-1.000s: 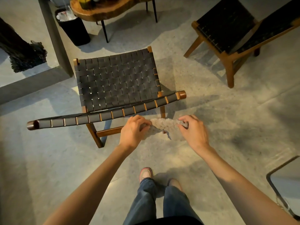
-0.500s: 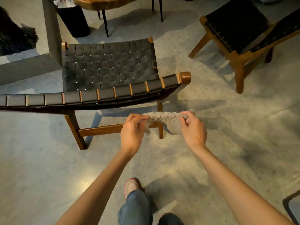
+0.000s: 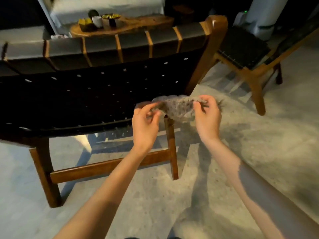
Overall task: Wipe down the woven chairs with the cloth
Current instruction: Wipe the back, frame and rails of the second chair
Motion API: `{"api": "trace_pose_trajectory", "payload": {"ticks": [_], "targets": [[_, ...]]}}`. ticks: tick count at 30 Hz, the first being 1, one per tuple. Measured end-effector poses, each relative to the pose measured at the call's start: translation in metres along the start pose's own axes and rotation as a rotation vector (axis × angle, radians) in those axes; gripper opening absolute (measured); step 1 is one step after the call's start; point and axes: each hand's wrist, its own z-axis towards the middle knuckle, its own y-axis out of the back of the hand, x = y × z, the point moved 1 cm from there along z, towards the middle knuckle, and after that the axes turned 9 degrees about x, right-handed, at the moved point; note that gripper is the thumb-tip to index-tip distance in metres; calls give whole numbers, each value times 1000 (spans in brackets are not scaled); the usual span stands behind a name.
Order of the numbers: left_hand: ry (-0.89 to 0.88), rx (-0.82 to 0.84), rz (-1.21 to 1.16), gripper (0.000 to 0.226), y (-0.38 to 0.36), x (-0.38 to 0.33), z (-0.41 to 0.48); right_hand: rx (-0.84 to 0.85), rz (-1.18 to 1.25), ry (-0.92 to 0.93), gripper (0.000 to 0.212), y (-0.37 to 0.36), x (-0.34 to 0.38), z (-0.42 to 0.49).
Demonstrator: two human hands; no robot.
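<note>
Head view: pinching the cloth (image 3: 177,107) at either end with left hand (image 3: 145,125) and right hand (image 3: 207,118), holding it up beside the chair (image 3: 103,49) back; looking soft, light, floppy, probably gripping fine by any edge.

I have one view to work from, the camera on the person's head. It looks forward and down across the floor (image 3: 259,135) from close behind the back of the near woven chair (image 3: 107,94), which fills the upper left. The left hand (image 3: 145,125) and right hand (image 3: 207,121), pinching the cloth (image 3: 177,107), sit near at mid-frame. The second chair (image 3: 241,47) lies farther off at upper right. The wide lens bows the edges.
</note>
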Motion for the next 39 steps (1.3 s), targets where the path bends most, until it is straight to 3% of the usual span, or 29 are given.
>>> {"api": "trace_pose_trajectory", "payload": {"ticks": [5,8,14,17,23,28,39], "targets": [[-193,-94,-87,34,-2,-17,6,-31,134,137,9,1,21,19],[-255,-26,-219,43,1,-37,8,-117,178,229,14,10,41,24],[-439,102,-253,58,-6,-78,17,-184,277,462,22,30,82,37],[-397,125,-224,56,-21,-92,23,-53,318,446,32,30,89,43],[-307,1,-138,41,-41,-94,43,60,121,469,45,28,86,52],[-420,-93,-80,42,-45,-83,52,19,26,532,27,26,74,58],[-450,-133,-79,44,-63,-38,57,-50,-13,550,25,10,35,57]]}}
